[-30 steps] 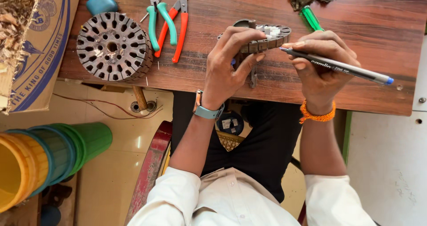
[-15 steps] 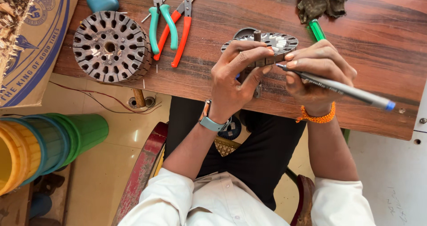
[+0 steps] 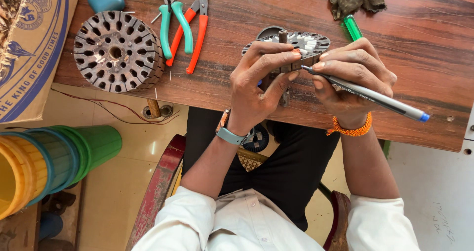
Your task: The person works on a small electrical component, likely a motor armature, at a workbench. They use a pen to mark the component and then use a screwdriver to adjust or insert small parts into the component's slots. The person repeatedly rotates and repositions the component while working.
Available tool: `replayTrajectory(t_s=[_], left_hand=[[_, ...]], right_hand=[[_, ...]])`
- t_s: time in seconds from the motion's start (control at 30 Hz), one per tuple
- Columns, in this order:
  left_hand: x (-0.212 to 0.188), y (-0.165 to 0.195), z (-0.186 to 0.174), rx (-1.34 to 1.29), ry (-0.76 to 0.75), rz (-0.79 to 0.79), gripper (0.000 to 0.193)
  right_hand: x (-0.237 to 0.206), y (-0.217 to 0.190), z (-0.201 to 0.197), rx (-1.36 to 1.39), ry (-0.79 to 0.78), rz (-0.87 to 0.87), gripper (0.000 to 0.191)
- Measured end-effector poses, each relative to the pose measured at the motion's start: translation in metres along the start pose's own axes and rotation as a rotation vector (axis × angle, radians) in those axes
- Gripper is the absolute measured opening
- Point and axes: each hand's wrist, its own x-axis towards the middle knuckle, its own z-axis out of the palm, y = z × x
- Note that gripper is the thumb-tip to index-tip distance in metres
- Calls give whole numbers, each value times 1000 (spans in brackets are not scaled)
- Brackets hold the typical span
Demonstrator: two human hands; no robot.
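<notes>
Person w/ white rolled-up sleeves [image 3: 197, 216], black trousers [image 3: 291, 177]; teal-strap watch [image 3: 228, 130] on left wrist, orange thread band [image 3: 348, 130] on right.

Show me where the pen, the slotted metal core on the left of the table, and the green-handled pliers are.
pen [image 3: 375, 97], head view, on the grey barrel just past the right hand's fingers.
slotted metal core [image 3: 116, 51], head view, on its top face near the centre hole.
green-handled pliers [image 3: 166, 28], head view, on the left green handle.

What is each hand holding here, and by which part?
The left hand grips the slotted metal core by its near edge. The right hand holds a pen near its tip, point against the core.
</notes>
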Motion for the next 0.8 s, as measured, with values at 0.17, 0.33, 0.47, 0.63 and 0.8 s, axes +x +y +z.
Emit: replayTrajectory(t_s=[0.17,0.33,0.47,0.63,0.8], left_hand=[[-1,-2,-1,-4,-10,4,32],[-1,-4,0,-17,-14,1,32],[0,-2,0,-5,-10,8,31],[1,1,0,5,-10,-8,32],[-2,-1,-2,10,-4,18,32]], right_hand=[[-4,2,-2,-25,-13,-6,18],[-6,2,-2,-61,-24,-27,19],[-4,0,-2,-130,-67,-25,17],[-1,-2,1,-93,-45,-40,17],[0,2,1,-24,19,34,19]])
